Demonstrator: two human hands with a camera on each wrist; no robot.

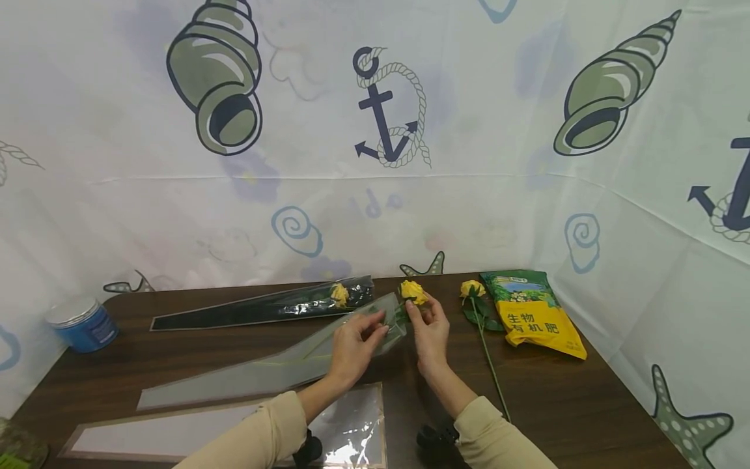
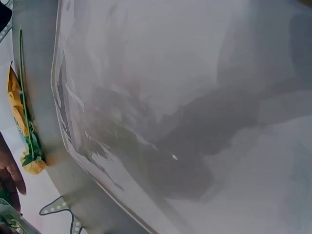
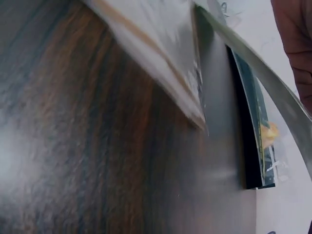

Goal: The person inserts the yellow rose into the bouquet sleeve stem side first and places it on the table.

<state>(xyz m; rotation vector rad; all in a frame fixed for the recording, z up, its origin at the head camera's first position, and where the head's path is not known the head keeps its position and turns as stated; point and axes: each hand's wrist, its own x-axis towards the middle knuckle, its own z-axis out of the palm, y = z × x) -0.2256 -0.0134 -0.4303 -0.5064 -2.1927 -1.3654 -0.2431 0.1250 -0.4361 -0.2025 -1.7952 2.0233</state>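
In the head view a long, tapering grey flower sleeve [image 1: 228,374] with a clear front slants up from the table. My left hand [image 1: 353,348] pinches it near its wide mouth, thumb and fingertips close together. A yellow rose [image 1: 413,291] stands with its head just out of that mouth, its thin stem showing through the film. With thumb and fingers my right hand [image 1: 431,329] grips the rose just below the bloom. The left wrist view catches part of the right hand [image 2: 9,170] at its edge.
Behind lies a dark sleeve [image 1: 234,314] holding another yellow rose [image 1: 339,294]. Nearer the front are clear-and-white sleeves [image 1: 170,426]. A loose rose [image 1: 472,288] and a yellow-green fertiliser bag [image 1: 541,319] lie right; a blue jar [image 1: 84,326] stands left, near a glass jar [image 1: 20,443].
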